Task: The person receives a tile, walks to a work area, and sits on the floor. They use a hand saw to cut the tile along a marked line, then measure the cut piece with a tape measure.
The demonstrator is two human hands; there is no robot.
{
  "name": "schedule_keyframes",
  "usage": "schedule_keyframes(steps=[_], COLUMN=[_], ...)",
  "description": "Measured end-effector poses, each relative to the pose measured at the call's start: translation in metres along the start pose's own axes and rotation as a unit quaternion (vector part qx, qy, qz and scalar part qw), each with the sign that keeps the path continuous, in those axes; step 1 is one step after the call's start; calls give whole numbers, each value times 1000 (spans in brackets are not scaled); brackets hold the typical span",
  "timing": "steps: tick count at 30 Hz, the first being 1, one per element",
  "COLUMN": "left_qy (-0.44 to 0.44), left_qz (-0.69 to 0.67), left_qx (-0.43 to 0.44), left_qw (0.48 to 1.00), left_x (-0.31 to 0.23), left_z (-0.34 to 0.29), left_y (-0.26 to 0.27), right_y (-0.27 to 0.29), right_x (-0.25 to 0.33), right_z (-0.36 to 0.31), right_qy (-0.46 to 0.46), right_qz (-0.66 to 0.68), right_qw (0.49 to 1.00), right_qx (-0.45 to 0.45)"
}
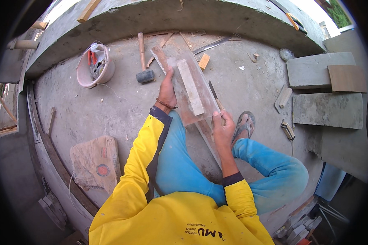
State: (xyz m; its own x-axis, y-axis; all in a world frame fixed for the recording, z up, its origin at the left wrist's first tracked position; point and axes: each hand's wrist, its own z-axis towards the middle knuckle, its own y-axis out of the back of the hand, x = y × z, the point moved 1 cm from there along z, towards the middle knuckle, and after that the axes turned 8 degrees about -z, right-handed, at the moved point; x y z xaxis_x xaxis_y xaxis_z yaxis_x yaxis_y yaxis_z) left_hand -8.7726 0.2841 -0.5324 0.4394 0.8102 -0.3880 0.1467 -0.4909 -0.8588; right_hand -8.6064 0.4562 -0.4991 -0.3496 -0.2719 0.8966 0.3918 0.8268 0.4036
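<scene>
1. Board (204, 90), flat, rectangular, greyish-brown and see-through-looking, is spanning the gap between the two hands, its near end sitting by the left knee of the blue cloth trousers (180, 151)
2. Its long axis is running from far left to near right, so the board is stretching away and leftward from the bare right hand (224, 125), which is nearer to the close end
3. The right thumb and index finger are pinching the near right corner
4. The bare left hand (167, 90) is bracing the left edge farther up, thumb lying alongside (its other fingers are hiding, so I cannot tell whether they are spread or pressed together)
5. A pale, narrow, straight-edged strip (191, 87) is lying lengthwise along the middle, and the surface around it is looking cloudy and unevenly tinted
</scene>
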Motion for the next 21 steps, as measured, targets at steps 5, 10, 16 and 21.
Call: schedule_keyframes(steps=[5,10,16,21], left_qy=[-55,-219,-273,-371], left_qz=[182,474,707,784], left_qx=[-41,-72,218,154], left_qw=[981,850,615,473], left_x=[1,9,-21,-8], left_z=[10,-2,-50,-78], left_y=[24,1,-29,-57], right_y=[0,7,30,40], right_x=[10,23,43,59], right_z=[-1,2,15,22], right_qy=[-108,-177,-298,-254], right_qz=[172,267,331,279], right_qw=[977,947,895,926], right_qx=[58,34,-6,-24])
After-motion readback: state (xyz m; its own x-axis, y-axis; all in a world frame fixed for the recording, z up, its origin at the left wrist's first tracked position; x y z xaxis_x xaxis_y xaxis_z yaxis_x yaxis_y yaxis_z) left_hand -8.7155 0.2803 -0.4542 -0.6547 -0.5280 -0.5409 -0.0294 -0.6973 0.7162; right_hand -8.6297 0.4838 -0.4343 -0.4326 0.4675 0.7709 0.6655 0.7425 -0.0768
